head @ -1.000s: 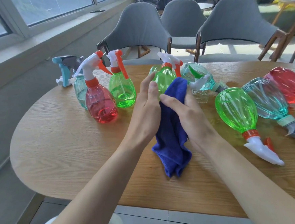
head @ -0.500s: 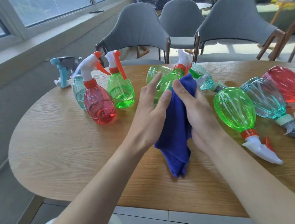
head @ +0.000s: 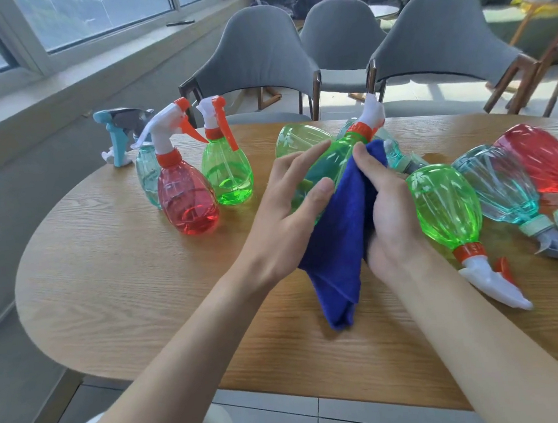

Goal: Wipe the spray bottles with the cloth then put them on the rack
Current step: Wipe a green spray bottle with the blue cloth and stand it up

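The near-left worktop lay bare, open from the front edge. At far left the upright red bottle, upright green bottle and upright teal bottle stood close together. On the right the lying green bottle, lying teal bottle and lying red bottle crowded side by side. Between the groups, the left hand and right hand filled the gap with the held bottle and cloth.
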Tool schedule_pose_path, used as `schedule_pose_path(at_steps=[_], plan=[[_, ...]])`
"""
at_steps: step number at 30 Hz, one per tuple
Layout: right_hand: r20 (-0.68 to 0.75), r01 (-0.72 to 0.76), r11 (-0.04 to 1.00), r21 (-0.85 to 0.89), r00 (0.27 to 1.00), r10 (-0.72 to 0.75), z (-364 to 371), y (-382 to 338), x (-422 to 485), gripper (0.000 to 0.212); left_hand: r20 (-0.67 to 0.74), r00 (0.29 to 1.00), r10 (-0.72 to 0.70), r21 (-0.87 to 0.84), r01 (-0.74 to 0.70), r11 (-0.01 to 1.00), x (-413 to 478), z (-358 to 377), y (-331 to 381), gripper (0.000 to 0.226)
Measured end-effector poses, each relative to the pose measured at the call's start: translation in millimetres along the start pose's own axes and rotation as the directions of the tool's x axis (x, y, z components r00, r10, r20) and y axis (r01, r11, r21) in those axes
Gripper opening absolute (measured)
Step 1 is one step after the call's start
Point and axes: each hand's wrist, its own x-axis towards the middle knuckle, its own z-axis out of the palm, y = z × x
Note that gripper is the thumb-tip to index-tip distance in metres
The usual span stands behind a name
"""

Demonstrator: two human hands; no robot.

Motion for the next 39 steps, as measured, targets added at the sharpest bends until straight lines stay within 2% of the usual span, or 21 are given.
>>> schedule_pose_path(at_steps=[2,5,8,11,15,20,24,27,30,31,34,36,39], plan=[[0.013,-0.025,1.000,-0.005,1.000,0.025,-2.4,-5.9,3.0,0.063,0.024,0.999,0.021,0.020,-0.022,1.000,-1.4,-2.1,0.6,0.046],[-0.018,-0.066,0.998,0.006,0.998,0.066,-4.2,-8.9,3.4,0.069,0.051,0.998,0.039,0.084,-0.043,0.996,-3.8,2.9,0.0,0.048],[-0.064,-0.043,0.999,-0.011,0.997,0.043,0.6,-2.6,0.5,0.058,0.023,0.999,-0.027,0.072,0.025,0.997,-3.0,7.6,-1.7,0.047],[-0.024,0.008,0.999,-0.049,1.000,-0.009,9.3,6.4,-5.9,0.037,-0.036,0.992,-0.122,0.003,0.122,0.992,2.0,6.0,-1.1,0.044],[0.045,0.052,0.992,-0.112,0.998,-0.047,16.3,14.1,-10.4,0.038,-0.109,0.974,-0.198,-0.092,0.188,0.978,6.4,4.5,-3.4,0.040],[0.051,0.122,0.975,-0.185,0.992,-0.114,18.6,15.4,-12.0,0.070,-0.164,0.952,-0.259,-0.189,0.228,0.955,8.2,5.7,-2.2,0.036],[0.064,0.147,0.951,-0.272,0.989,-0.135,16.1,16.7,-10.5,0.087,-0.138,0.928,-0.347,-0.328,0.288,0.900,12.1,6.3,-6.7,0.039],[0.125,0.188,0.915,-0.357,0.980,-0.153,11.4,17.8,-5.9,0.090,-0.131,0.890,-0.438,-0.421,0.350,0.837,14.2,6.3,-8.4,0.041],[0.169,0.260,0.791,-0.554,0.965,-0.198,6.8,27.0,-1.7,0.102,-0.131,0.822,-0.554,-0.533,0.413,0.738,18.5,3.9,-10.5,0.044],[0.163,0.271,0.764,-0.586,0.963,-0.216,5.4,30.7,-0.9,0.103,-0.115,0.821,-0.559,-0.547,0.417,0.725,19.6,4.0,-10.6,0.045],[0.138,0.262,0.769,-0.583,0.965,-0.224,3.4,36.4,1.5,0.096,-0.085,0.841,-0.534,-0.514,0.422,0.746,20.0,2.2,-9.6,0.025],[0.149,0.270,0.764,-0.585,0.963,-0.226,2.1,33.7,3.3,0.089,-0.071,0.848,-0.525,-0.567,0.399,0.721,16.8,-0.5,-11.6,0.034],[0.131,0.232,0.817,-0.528,0.973,-0.192,4.5,22.8,1.4,0.079,-0.029,0.832,-0.554,-0.659,0.401,0.636,19.3,-3.2,-18.5,0.070]])
